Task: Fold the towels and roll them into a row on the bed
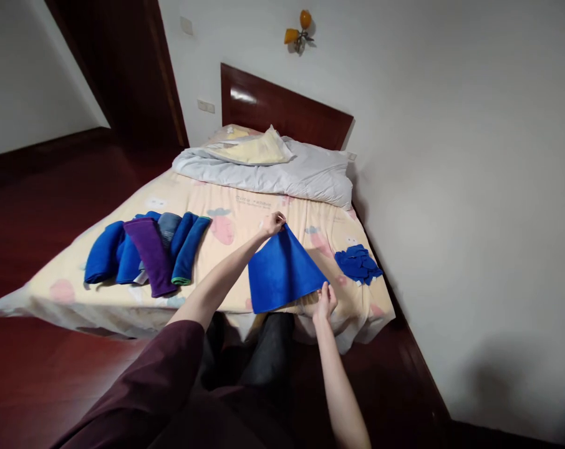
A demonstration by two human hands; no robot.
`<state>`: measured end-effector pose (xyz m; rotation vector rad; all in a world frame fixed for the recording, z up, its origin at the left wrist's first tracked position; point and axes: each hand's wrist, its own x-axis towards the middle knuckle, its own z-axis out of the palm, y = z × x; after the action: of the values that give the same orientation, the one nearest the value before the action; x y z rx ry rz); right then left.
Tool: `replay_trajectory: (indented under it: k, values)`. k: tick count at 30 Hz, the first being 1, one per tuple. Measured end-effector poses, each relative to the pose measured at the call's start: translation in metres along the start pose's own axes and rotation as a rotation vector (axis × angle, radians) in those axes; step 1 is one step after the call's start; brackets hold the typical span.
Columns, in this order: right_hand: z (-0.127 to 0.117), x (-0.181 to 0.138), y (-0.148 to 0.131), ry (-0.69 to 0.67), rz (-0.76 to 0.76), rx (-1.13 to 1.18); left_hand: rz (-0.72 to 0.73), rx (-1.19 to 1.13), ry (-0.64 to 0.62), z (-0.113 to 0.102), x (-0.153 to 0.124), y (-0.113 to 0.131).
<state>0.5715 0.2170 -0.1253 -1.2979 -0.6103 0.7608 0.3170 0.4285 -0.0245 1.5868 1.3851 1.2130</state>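
Note:
A blue cloth (285, 268) is spread over the front part of the bed, with its upper corner lifted. My left hand (274, 223) pinches that far corner. At the near right corner, the fingers of my right hand (325, 302) are closed on the same cloth. The edge between the two hands looks taut, and a fold runs down from the raised corner. To the left lie several rolled towels, blue and grey-blue, with a purple towel (150, 257) on top. A crumpled pile of small blue cloths (358, 264) rests to the right.
The bed (268, 201) has a patterned cream sheet. A folded grey-white quilt (264, 181) and a pale yellow pillow (259, 148) lie near the dark wooden headboard (282, 103). The white wall (474, 206) runs close along the right side.

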Motion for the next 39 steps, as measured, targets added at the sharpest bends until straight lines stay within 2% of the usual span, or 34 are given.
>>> replay_trajectory:
  k: [5, 10, 14, 19, 26, 31, 35, 39]
  values:
    - [0.008, 0.032, -0.046, -0.033, -0.111, 0.049, 0.067, -0.268, 0.008, -0.031, -0.011, 0.027]
    - [0.022, 0.052, -0.088, -0.059, -0.239, 0.029, 0.171, -0.354, 0.001, -0.058, -0.022, 0.047]
    - [0.032, 0.059, -0.116, -0.049, -0.285, 0.017, 0.139, -0.399, 0.046, -0.077, -0.032, 0.061]
    - [0.038, 0.058, -0.142, -0.133, -0.323, 0.051, 0.094, -0.398, 0.088, -0.104, -0.052, 0.078]
    - [0.042, 0.048, -0.158, -0.193, -0.324, 0.021, 0.097, -0.231, 0.151, -0.146, -0.095, 0.081]
    - [0.051, 0.032, -0.162, -0.237, -0.314, 0.046, 0.079, -0.227, 0.173, -0.173, -0.131, 0.075]
    - [0.050, 0.010, -0.162, -0.312, -0.317, 0.038, 0.044, -0.195, 0.177, -0.196, -0.172, 0.074]
    - [0.038, -0.013, -0.157, -0.401, -0.216, -0.013, -0.044, -0.150, 0.142, -0.215, -0.218, 0.072]
